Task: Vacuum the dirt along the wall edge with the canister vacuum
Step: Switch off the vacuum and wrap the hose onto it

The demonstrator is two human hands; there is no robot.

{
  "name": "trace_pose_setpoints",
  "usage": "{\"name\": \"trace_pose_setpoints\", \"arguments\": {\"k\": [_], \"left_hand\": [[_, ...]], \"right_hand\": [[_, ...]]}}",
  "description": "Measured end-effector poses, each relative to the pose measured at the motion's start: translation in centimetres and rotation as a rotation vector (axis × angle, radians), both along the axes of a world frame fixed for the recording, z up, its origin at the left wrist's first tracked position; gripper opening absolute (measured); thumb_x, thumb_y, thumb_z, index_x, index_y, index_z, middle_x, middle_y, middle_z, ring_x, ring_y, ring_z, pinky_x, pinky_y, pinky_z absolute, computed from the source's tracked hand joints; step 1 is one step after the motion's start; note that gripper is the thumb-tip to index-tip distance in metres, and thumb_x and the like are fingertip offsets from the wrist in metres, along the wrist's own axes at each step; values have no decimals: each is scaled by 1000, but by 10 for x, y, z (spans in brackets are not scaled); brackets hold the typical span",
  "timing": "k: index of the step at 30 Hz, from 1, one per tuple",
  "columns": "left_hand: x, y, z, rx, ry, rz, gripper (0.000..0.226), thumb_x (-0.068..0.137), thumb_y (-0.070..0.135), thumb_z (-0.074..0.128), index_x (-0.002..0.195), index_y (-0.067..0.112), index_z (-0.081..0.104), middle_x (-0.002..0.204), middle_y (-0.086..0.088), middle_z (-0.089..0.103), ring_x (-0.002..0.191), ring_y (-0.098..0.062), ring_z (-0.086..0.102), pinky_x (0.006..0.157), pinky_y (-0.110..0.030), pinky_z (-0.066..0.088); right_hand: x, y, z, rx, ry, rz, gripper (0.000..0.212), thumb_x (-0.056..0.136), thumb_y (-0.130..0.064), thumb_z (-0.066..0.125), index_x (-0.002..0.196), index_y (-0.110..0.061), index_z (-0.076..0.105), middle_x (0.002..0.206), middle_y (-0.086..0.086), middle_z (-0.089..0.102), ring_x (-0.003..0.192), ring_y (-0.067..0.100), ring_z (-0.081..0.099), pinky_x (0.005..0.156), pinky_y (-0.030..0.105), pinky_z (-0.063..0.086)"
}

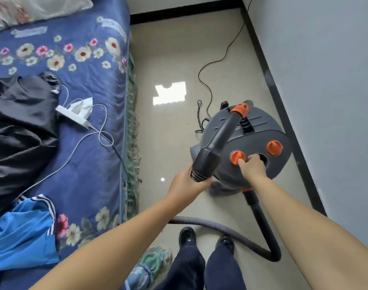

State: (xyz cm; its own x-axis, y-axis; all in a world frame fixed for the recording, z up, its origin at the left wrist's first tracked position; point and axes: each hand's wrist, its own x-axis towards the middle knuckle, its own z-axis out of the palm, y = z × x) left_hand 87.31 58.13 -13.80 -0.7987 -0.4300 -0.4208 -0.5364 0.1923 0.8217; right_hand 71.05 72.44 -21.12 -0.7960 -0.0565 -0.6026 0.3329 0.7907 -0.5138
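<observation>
Canister vacuum stands on the tile floor just beside the right wall baseboard, so the edge is within reach. My left hand wraps the hose handle to keep it ready; my right hand has curled fingers on the orange knob, likely switching power on. Power cord trails to the far end.

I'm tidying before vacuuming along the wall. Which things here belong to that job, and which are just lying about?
For the job: canister vacuum, its hose, the nozzle tube in the left hand, the power cord, the right hand at an orange knob.

Lying about: black clothes, blue garment, white charger on the bed.
</observation>
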Motion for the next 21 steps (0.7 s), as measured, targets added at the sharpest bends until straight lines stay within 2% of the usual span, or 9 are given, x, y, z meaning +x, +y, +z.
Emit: {"name": "trace_pose_setpoints", "arguments": {"k": [4,7,10,14,18,20,21], "left_hand": [[-9,0,-23,11,4,-36,16,65,52,62,76,44,54,61,20,58,52,1,48,47,-10,35],[-16,-3,-32,8,14,-54,19,66,51,64,78,41,53,64,24,58,56,4,51,50,-8,35],[-23,-2,-35,20,34,-59,17,70,43,67,79,38,53,66,25,59,59,6,52,52,-6,36],[-30,-1,-32,64,66,-27,15,75,34,70,80,34,55,62,25,58,56,5,51,52,-7,36],[-34,4,-22,95,93,-7,16,78,31,71,82,31,56,59,23,57,55,4,51,51,-8,38],[-33,5,-15,85,98,-15,16,78,31,71,83,30,57,60,19,59,55,3,53,52,-10,39],[-32,5,-10,75,102,-22,16,78,31,72,85,29,57,60,17,59,56,3,54,52,-10,39]], "right_hand": [[-1,0,-27,69,117,125,39,94,-31,59,113,1,48,116,21,56,100,36,55,78,37,41],[0,-3,-38,192,287,321,33,98,-36,50,110,-5,47,108,16,59,95,36,59,68,39,43],[-2,0,-39,278,410,525,28,100,-32,46,110,-6,46,104,15,59,93,35,59,63,38,41],[-12,3,-29,358,444,740,25,100,-29,47,111,-7,46,107,15,57,97,34,56,61,35,33],[-14,-2,-5,437,304,794,21,99,-16,46,117,-6,46,119,17,52,106,35,54,68,37,38],[-10,-7,19,384,274,777,25,97,-15,46,120,-6,47,121,17,49,107,34,52,74,38,42],[-6,-10,35,289,310,743,25,97,-17,47,120,-7,49,119,15,50,105,33,52,74,37,43]]}}
